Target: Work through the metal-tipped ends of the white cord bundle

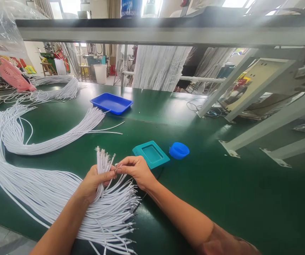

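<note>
My left hand (92, 182) is closed around a small upright bunch of white cables (101, 170), their metal-tipped ends sticking up above my fingers. My right hand (137, 171) pinches the end of one white cable right beside my left thumb; the tip itself is mostly covered by the fingers. Below both hands spreads a large bundle of white cables (109, 212), its stripped or metal ends fanned toward the right. Just beyond my right hand lies a teal square tray (165, 159), with a blue round cup (179, 151) to its right.
A second white cable bundle (62, 138) curves across the green table (221, 198) toward a blue tray (112, 104). Metal frame legs (264, 124) stand on the right. A long beam (152, 33) crosses above, with white cables (160, 67) hanging behind. A pink fan-like object (15, 76) sits far left.
</note>
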